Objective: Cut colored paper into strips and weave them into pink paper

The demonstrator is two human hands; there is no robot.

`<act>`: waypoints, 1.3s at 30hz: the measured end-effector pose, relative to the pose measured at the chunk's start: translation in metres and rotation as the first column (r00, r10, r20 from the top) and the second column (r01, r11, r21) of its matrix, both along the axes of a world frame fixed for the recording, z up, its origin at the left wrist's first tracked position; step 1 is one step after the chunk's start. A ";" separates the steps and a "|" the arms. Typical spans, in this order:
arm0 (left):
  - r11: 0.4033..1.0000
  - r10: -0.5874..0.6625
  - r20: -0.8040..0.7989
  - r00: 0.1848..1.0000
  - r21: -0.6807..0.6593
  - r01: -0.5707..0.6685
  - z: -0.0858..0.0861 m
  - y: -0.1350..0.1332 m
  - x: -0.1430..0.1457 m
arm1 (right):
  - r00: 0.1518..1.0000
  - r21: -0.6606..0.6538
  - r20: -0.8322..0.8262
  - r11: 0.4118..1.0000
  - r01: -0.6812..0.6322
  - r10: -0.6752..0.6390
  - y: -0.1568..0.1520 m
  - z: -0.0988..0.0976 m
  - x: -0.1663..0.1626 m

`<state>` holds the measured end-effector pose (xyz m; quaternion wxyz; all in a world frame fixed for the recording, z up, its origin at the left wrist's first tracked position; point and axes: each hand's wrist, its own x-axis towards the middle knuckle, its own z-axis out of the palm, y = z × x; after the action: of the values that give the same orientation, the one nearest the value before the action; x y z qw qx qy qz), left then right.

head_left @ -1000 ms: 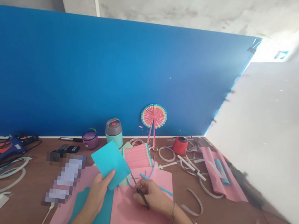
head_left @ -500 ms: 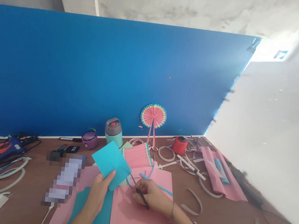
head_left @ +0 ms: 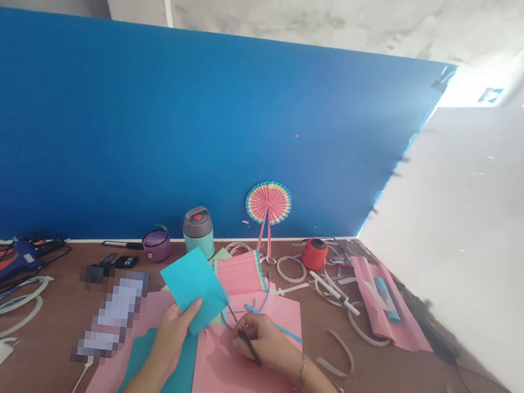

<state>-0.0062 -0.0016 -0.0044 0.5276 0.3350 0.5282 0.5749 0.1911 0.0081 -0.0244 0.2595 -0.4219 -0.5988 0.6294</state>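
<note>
My left hand (head_left: 176, 332) pinches a bright blue sheet of paper (head_left: 193, 283) between thumb and fingers, tilted up over the table. In my right hand (head_left: 257, 341) is a pair of scissors (head_left: 251, 348) with dark handles; its blades meet the right edge of the blue sheet. My fingers partly cover the handles. Narrow blue paper strips (head_left: 291, 334) lie by my right hand on large pink paper (head_left: 240, 383). Darker teal paper (head_left: 169, 388) rests under my left forearm. Behind the blue sheet lies a pleated pink paper piece (head_left: 240, 271) with a striped edge.
A round pink paper fan (head_left: 268, 203) stands against the blue partition (head_left: 181, 118). Near it are a teal flask (head_left: 199, 236), a purple cup (head_left: 156, 246) and a red container (head_left: 314, 254). A blue glue gun (head_left: 10, 265) lies left; paper strips (head_left: 341, 357) lie right.
</note>
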 end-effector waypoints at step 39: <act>0.999 -0.037 -0.008 0.999 0.026 0.037 0.004 -0.002 0.001 | 0.999 0.009 0.050 1.000 0.013 -0.013 0.000 -0.001 0.000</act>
<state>-0.0047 -0.0038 -0.0005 0.5315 0.3538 0.5163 0.5707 0.1909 0.0086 -0.0254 0.2504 -0.4403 -0.6049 0.6144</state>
